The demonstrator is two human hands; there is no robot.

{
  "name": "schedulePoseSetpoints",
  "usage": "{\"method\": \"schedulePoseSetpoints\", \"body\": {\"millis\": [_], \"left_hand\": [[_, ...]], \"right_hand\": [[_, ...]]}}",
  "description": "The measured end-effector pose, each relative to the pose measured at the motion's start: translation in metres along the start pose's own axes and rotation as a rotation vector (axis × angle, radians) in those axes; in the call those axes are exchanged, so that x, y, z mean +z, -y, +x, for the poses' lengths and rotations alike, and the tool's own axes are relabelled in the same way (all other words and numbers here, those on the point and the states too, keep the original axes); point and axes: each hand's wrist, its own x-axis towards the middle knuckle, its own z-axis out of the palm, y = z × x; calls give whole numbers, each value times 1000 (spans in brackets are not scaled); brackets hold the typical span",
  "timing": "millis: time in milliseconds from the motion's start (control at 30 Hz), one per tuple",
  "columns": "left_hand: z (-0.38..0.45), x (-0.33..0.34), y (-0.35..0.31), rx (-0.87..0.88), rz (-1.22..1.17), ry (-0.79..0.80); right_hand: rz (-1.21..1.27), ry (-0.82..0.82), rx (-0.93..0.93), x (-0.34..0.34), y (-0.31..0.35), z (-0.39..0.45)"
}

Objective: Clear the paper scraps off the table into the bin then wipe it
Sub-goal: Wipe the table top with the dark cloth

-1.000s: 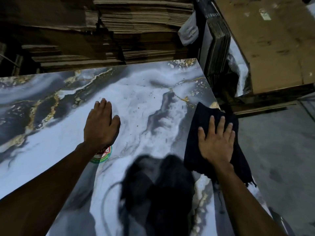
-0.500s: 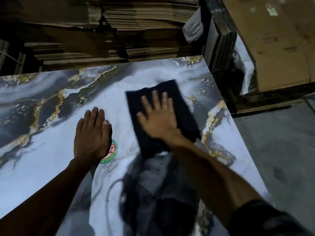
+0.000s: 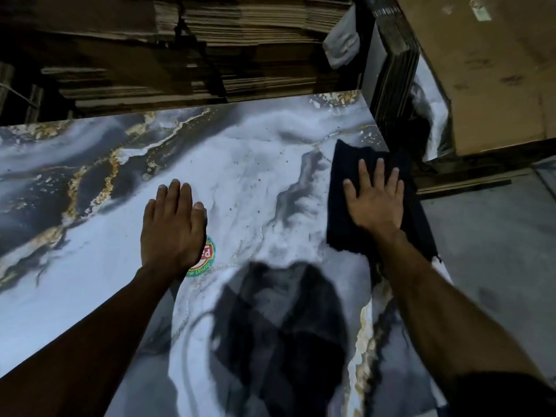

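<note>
A glossy marble-patterned table (image 3: 255, 164) in grey, white and gold fills the view. My right hand (image 3: 374, 203) lies flat, fingers spread, pressing a dark cloth (image 3: 340, 236) onto the table's right edge; part of the cloth hangs over that edge. My left hand (image 3: 171, 227) rests palm down on the table's middle, holding nothing, partly covering a round red-and-green sticker (image 3: 207, 257). Tiny specks dot the surface beyond my hands. No paper scraps or bin show.
Stacks of flattened cardboard (image 3: 240, 40) line the table's far edge. A brown cardboard box (image 3: 487, 70) and upright sheets (image 3: 394, 70) stand at the right. Grey concrete floor (image 3: 496, 251) lies to the right of the table. My reflection darkens the near tabletop.
My right hand has slid the cloth from the table's middle back to the right edge. My left hand has stayed in place on the sticker.
</note>
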Motion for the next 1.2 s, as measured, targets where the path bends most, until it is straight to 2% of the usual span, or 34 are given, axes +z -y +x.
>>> {"method": "schedulePoseSetpoints", "body": {"millis": [67,133,233,333,400,533,600,667,733,867,933,1000,1067,1200], "left_hand": [[0,-2,-2,-19,-30,-5],[-1,-2,-4,-8,-25,-13],[-2,-3,-5,-31,-82,-38],[-3,-5,-8,-55,-140,-46],[-3,-5,-8,-54,-151,-47],[-2,-4,-6,-26,-138,-77],[-1,-2,-6,-29,-120,-60],[1,2,1,-31,-76,-13],[2,8,10,13,37,43],[8,4,12,76,143,113],[11,-5,9,99,179,151],[7,-6,13,185,255,130],[-8,-7,13,237,285,132],[-59,5,12,359,291,96]], "right_hand": [[-21,-52,-121,12,30,-51],[36,-112,-360,36,66,-120],[57,-98,-670,65,105,-209],[32,-50,-804,62,93,-200],[-6,-56,-674,49,58,-158],[-51,-26,-109,12,-42,-67],[-5,26,-1,3,-73,-55],[3,6,16,6,-66,-68],[-25,-17,-38,17,-33,-101],[-6,-149,-400,59,49,-209],[11,-99,-586,72,76,-265],[-3,-19,-700,74,78,-280],[-12,-56,-654,72,56,-255],[-43,-32,-227,39,-31,-182]]}}
